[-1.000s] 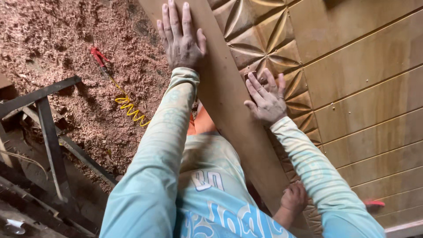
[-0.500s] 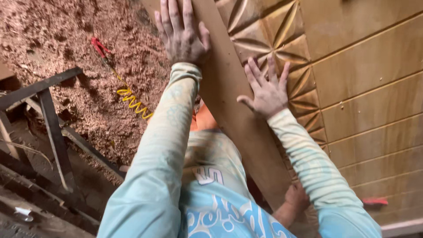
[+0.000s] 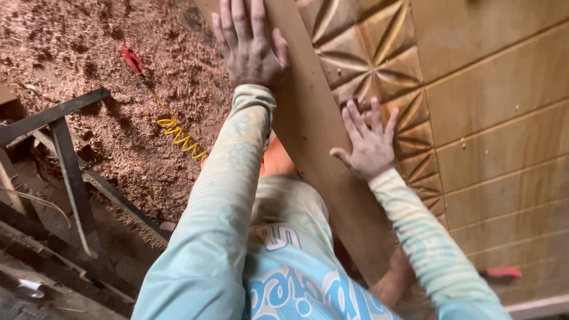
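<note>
Both hands lie open and flat, left hand higher than right hand, on the slanting plank.

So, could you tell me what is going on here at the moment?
A person presses both bare hands flat on a long wooden plank lying against a carved wooden panel. The left hand sits farther up, the right hand at the plank's edge. Sawdust and a yellow coiled hose lie alongside.

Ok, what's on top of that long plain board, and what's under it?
Both hands lie flat on the long plain board: left hand higher up, right hand at its right edge. Beside it shows a carved wooden panel. What lies directly under the board is covered.
</note>
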